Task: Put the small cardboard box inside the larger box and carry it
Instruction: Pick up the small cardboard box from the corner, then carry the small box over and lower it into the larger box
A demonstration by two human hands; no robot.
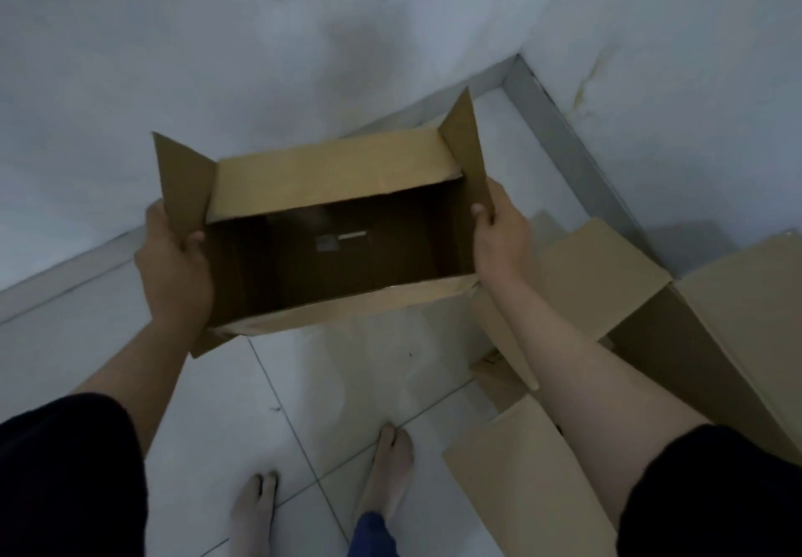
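Tiled floor (330,387); white wall (217,57) corner

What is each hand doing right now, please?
Left hand: closed on the small cardboard box, left end.
Right hand: closed on its right end.

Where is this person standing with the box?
Probably a bare indoor room corner, maybe storage: white tiled floor, plain pale grey walls meeting at a grey skirting strip, and a large open brown cardboard box on the floor.

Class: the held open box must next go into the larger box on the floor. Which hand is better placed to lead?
Right. The right hand grips the small box on the side nearest the larger box.
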